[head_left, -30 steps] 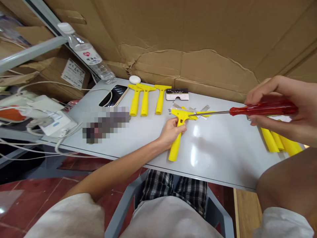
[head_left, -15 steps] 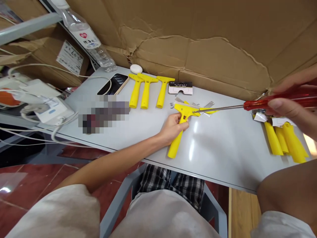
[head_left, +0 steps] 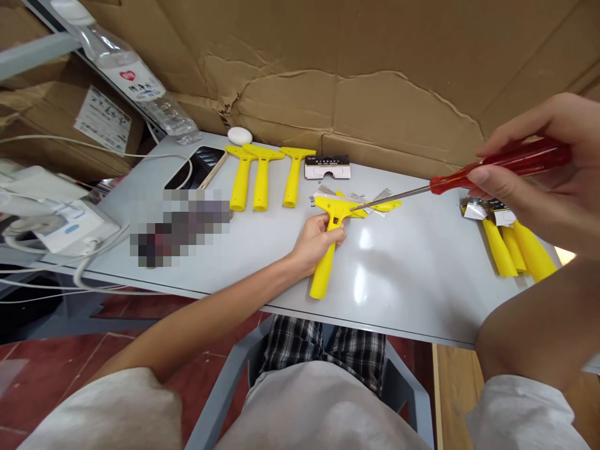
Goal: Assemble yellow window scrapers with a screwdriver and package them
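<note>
My left hand (head_left: 319, 240) is closed round the neck of a yellow scraper (head_left: 323, 272), its wide head pointing away from me. In my right hand (head_left: 539, 181) is a screwdriver with a red see-through handle (head_left: 506, 164), gripped between thumb and fingers. Its long metal shaft slants down leftward, and the tip meets the right side of the scraper's head. Just behind that head lie another yellow piece (head_left: 387, 207), clear flat strips (head_left: 382, 199) and several tiny screws (head_left: 312, 201).
Three yellow scrapers (head_left: 291, 181) lie at the back beside a black-and-white card (head_left: 327, 167). More yellow handles (head_left: 499, 250) with cards lie right. At left are a phone (head_left: 201, 167), a white round object (head_left: 239, 135), a plastic bottle (head_left: 135, 78) and a power strip (head_left: 70, 219). Cardboard (head_left: 375, 112) stands behind.
The view has shifted a little. My right hand has come further into view, its fingers now round the red handle, and the screwdriver slants more steeply. Its tip stays on the scraper's head.
</note>
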